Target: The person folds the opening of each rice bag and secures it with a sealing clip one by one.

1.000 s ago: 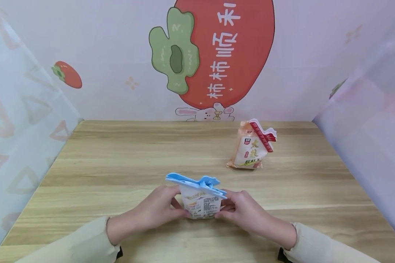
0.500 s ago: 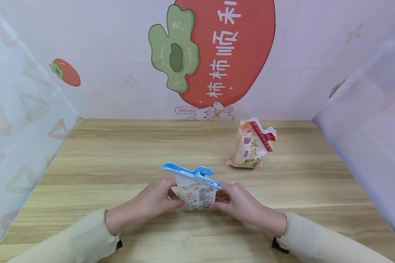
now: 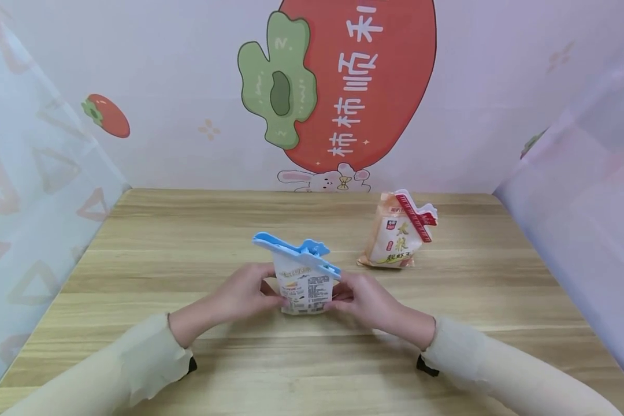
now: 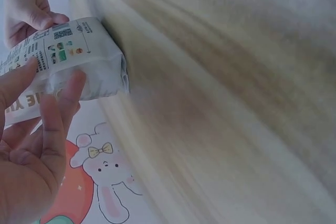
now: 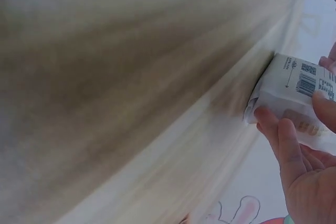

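Observation:
Between both hands, in the head view, a small white printed food bag (image 3: 304,292) is held upright, its top closed by a long blue bag clip (image 3: 296,251) that slants down to the right. The left hand (image 3: 244,293) grips the bag's left side, thumb in front and fingers behind. On the opposite side the right hand (image 3: 366,300) holds it the same way. In the left wrist view the bag's (image 4: 86,51) folded bottom is close to the tabletop. A barcode shows on the bag (image 5: 302,82) in the right wrist view.
Farther back and to the right on the wooden table (image 3: 187,231) stands an orange and white food bag (image 3: 392,237) with a red and white bag clip (image 3: 415,216). A white printed backdrop (image 3: 187,86) rises behind the table, with similar cloth along both sides.
Both hands have carried the white bag with its blue clip farther from the person and slightly left. The orange and white bag has stayed put.

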Available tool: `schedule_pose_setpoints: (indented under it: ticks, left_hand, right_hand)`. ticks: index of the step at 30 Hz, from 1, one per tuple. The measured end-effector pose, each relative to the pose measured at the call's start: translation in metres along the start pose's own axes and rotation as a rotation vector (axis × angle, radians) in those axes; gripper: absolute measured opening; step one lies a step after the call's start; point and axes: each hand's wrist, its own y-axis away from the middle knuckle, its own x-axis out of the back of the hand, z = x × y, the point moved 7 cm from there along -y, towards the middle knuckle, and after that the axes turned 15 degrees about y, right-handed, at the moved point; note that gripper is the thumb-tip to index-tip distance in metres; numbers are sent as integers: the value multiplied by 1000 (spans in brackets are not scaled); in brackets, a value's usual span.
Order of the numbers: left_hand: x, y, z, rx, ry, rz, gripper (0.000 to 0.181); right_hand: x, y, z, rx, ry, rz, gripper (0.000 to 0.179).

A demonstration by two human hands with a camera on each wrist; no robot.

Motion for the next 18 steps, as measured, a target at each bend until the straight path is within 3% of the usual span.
schedule_pose_setpoints:
  ticks: [11,18]
  left_hand:
    - [18,-19,-8,3,-46,16,45]
    - [28,-29,-8,22,-79,25,49]
  right_hand:
    - [8,-21,6,38,21,39,48]
    - [12,-36,13,-8,41,47,49]
